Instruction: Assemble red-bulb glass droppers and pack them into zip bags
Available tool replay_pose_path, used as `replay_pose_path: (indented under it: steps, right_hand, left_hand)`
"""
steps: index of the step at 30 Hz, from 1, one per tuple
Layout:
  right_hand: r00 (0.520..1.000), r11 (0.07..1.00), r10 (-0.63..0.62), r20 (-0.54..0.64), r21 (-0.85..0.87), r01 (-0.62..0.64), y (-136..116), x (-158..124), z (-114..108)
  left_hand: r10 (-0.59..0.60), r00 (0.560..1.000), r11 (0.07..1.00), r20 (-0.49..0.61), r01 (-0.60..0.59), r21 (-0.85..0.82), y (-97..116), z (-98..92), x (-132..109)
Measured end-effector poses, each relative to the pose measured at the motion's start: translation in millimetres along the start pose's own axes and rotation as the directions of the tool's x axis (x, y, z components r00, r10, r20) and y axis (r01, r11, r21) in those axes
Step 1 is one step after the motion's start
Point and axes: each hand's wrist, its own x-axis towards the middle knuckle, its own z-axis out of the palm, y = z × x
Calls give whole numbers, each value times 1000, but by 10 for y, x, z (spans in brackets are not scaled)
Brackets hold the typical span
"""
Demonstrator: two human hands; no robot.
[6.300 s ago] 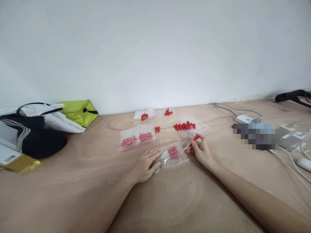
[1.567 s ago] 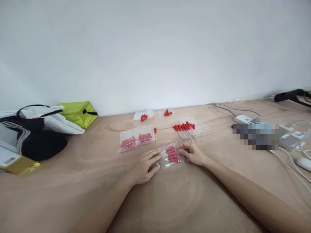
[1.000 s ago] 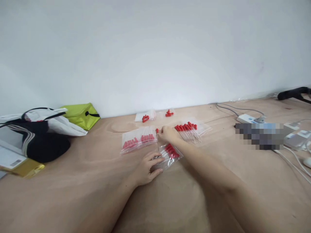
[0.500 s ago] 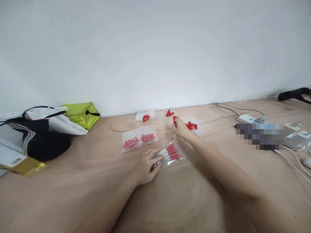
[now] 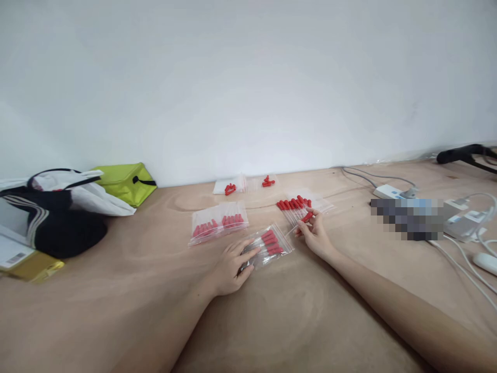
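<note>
My left hand point(image 5: 232, 267) lies with fingers spread on the near end of a clear zip bag point(image 5: 285, 243) holding several red-ended sticks. In my right hand point(image 5: 315, 235), thumb and fingers pinch a red-ended stick point(image 5: 306, 217). Just beyond it, several more red-ended sticks point(image 5: 293, 203) lie side by side, partly over a clear bag point(image 5: 318, 199). Left of centre, two clear bags point(image 5: 217, 211) contain short red pieces. Farther back, small bags hold red pieces point(image 5: 230, 189) and red pieces point(image 5: 267, 181).
At the left are a lime-green pouch point(image 5: 123, 184), a white bag point(image 5: 104, 199), a black cloth item point(image 5: 66, 228) and a gold package point(image 5: 37, 264). On the right, a white power strip point(image 5: 384, 191) and cables point(image 5: 466, 264) lie beside a pixelated area. A wall stands behind the table.
My right hand has moved nearer and to the right, and a red-ended stick now shows in its pinch. A row of sticks is uncovered behind it. My left hand stays on the bag.
</note>
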Motion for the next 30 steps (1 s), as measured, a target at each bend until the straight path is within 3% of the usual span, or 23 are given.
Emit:
replay_pose_path:
  steps: [6,15,24,30]
  right_hand:
    - [998,998,28,50,51,-31,12,-34,65]
    - [998,996,62,12,64,-63,-14,-78,74]
    - [976,970,179,124,144,-196,-46,-108,80]
    - [932,959,264,248,40,-282,-45,-67,49]
  left_hand:
    - [-1,1000,1000,31,1,20,6,-17,5]
    - [-5,1000,1000,30,5,-14,7,-29,5]
    - [-2,999,1000,35,2,3,7,-21,4]
    - [10,1000,1000,21,-10,0,12,-30,8]
